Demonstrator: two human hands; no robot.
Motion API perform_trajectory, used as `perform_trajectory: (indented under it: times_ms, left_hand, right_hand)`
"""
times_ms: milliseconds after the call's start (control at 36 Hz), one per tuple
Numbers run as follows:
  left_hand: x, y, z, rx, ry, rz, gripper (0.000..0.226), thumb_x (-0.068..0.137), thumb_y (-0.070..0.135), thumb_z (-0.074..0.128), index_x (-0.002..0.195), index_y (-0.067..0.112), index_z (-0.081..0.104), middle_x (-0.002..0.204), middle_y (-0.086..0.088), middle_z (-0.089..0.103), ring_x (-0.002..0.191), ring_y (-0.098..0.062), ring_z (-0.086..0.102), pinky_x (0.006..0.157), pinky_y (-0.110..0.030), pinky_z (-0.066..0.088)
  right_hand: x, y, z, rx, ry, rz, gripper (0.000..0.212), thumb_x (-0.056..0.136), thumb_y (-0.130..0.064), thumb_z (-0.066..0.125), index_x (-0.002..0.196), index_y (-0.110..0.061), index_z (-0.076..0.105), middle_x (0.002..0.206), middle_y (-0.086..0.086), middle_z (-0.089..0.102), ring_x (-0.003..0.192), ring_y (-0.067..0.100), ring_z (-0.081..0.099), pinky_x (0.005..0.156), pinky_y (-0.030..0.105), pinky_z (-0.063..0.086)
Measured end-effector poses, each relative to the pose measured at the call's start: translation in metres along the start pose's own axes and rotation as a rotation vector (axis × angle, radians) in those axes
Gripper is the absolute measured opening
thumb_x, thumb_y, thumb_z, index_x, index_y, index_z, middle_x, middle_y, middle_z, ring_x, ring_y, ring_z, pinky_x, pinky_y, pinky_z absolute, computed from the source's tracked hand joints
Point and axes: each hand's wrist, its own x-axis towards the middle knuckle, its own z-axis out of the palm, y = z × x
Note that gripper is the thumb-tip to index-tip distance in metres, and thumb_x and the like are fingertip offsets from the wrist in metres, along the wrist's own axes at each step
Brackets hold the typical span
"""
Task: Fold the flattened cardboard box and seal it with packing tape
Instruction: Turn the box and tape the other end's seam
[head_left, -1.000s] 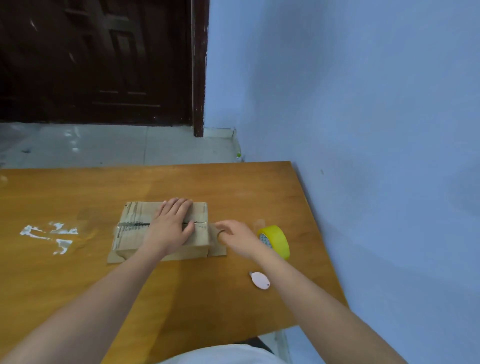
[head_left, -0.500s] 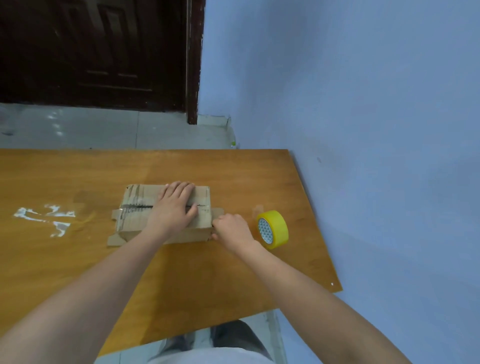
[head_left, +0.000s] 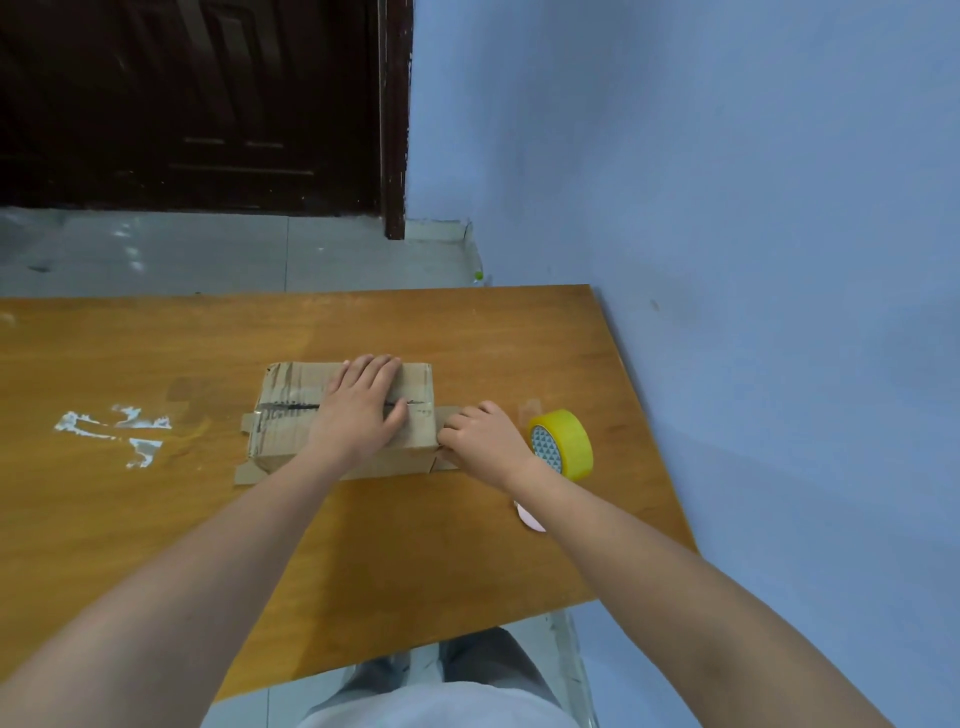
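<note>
— Where's the box?
— On the table (head_left: 156, 519), box (head_left: 291, 415) mid-top, left hand (head_left: 361, 410) flat across its seam.
— Right hand (head_left: 485, 441)?
— Fingers curled against the box's right end; whether pinching, I can't tell. Tape roll (head_left: 563, 441) just beside it.

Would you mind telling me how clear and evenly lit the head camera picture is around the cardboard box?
Head view: soft, even light, no hard shadows; faint sheen on the orange wooden table beyond the brown cardboard box; the box, the left hand and the yellow tape roll look reasonably sharp; wide-angle distortion stretches the forearms and slants the dark door frame.
</note>
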Motion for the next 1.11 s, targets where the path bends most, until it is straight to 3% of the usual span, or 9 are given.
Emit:
perform_trajectory:
  times_ms: [56, 139, 194, 306, 444, 528, 611, 722, 1111]
  left_hand:
    - [0.001, -0.001, 0.000, 0.006, -0.001, -0.005, 0.055, 0.095, 0.043, 0.033, 0.143, 0.016, 0.033, 0.147, -0.001, 0.036, 0.139, -0.020, 0.023, 0.117, -0.037, 0.008]
    - [0.002, -0.001, 0.001, 0.001, -0.003, -0.004, 0.061, 0.090, 0.046, 0.027, 0.142, 0.016, 0.034, 0.147, -0.001, 0.037, 0.139, -0.020, 0.024, 0.117, -0.038, 0.009]
    - [0.002, -0.002, 0.002, -0.001, -0.006, -0.004, 0.062, 0.089, 0.046, 0.025, 0.143, 0.016, 0.033, 0.147, -0.001, 0.036, 0.139, -0.019, 0.023, 0.117, -0.037, 0.008]
    - [0.002, -0.003, 0.002, 0.001, -0.008, -0.005, 0.064, 0.089, 0.048, 0.023, 0.143, 0.016, 0.033, 0.147, -0.001, 0.036, 0.140, -0.019, 0.022, 0.117, -0.037, 0.008]
    - [0.002, -0.001, 0.001, -0.007, -0.013, -0.014, 0.062, 0.089, 0.046, 0.026, 0.143, 0.017, 0.032, 0.147, -0.001, 0.035, 0.140, -0.019, 0.022, 0.117, -0.037, 0.006]
    - [0.002, -0.001, 0.001, -0.012, -0.011, -0.012, 0.057, 0.093, 0.043, 0.031, 0.143, 0.016, 0.032, 0.148, -0.001, 0.035, 0.140, -0.019, 0.022, 0.117, -0.037, 0.006]
    - [0.002, -0.001, 0.001, -0.003, -0.008, -0.014, 0.061, 0.090, 0.046, 0.027, 0.143, 0.016, 0.033, 0.147, -0.001, 0.036, 0.139, -0.019, 0.022, 0.117, -0.036, 0.006]
    - [0.003, -0.001, 0.001, 0.004, -0.011, -0.022, 0.068, 0.086, 0.050, 0.019, 0.143, 0.017, 0.033, 0.147, -0.001, 0.036, 0.140, -0.019, 0.022, 0.117, -0.036, 0.006]
    - [0.002, 0.000, 0.001, -0.008, -0.012, -0.018, 0.058, 0.093, 0.043, 0.032, 0.144, 0.017, 0.031, 0.148, -0.001, 0.035, 0.140, -0.019, 0.021, 0.117, -0.036, 0.005]
  right_hand:
    - [-0.002, 0.003, 0.002, 0.020, 0.008, 0.014, 0.021, 0.062, -0.028, 0.085, 0.068, -0.019, 0.068, 0.071, 0.000, 0.068, 0.069, 0.023, 0.066, 0.062, 0.028, 0.046]
    - [-0.002, 0.006, 0.001, 0.067, -0.186, 0.116, 0.035, 0.088, -0.037, 0.058, 0.113, -0.013, 0.060, 0.119, 0.006, 0.061, 0.112, 0.027, 0.052, 0.089, 0.039, 0.037]
    - [-0.002, 0.012, 0.002, 0.114, -0.277, 0.178, 0.043, 0.091, -0.046, 0.051, 0.122, -0.017, 0.054, 0.128, 0.003, 0.057, 0.118, 0.024, 0.047, 0.094, 0.039, 0.033]
    - [0.004, 0.011, 0.004, 0.227, -0.330, 0.188, 0.044, 0.087, -0.052, 0.053, 0.116, -0.020, 0.059, 0.119, 0.001, 0.062, 0.112, 0.023, 0.052, 0.091, 0.039, 0.037]
    - [0.012, 0.007, 0.003, 0.296, -0.253, 0.196, 0.023, 0.090, -0.033, 0.056, 0.102, -0.014, 0.063, 0.106, 0.005, 0.068, 0.100, 0.026, 0.061, 0.082, 0.037, 0.043]
    - [0.014, 0.009, 0.000, 0.243, -0.229, 0.139, 0.019, 0.091, -0.029, 0.057, 0.098, -0.012, 0.063, 0.104, 0.006, 0.068, 0.099, 0.025, 0.060, 0.082, 0.035, 0.039]
    - [0.014, 0.010, -0.001, 0.159, -0.221, 0.062, 0.020, 0.093, -0.029, 0.054, 0.098, -0.011, 0.062, 0.106, 0.007, 0.066, 0.101, 0.026, 0.059, 0.084, 0.035, 0.037]
    - [0.014, 0.007, 0.000, 0.208, -0.232, 0.094, 0.020, 0.091, -0.030, 0.056, 0.098, -0.012, 0.061, 0.105, 0.006, 0.066, 0.100, 0.025, 0.059, 0.081, 0.034, 0.037]
    - [0.026, 0.022, -0.010, 0.154, -0.204, 0.142, 0.018, 0.093, -0.022, 0.050, 0.097, -0.016, 0.067, 0.101, 0.005, 0.069, 0.097, 0.026, 0.061, 0.073, 0.031, 0.034]
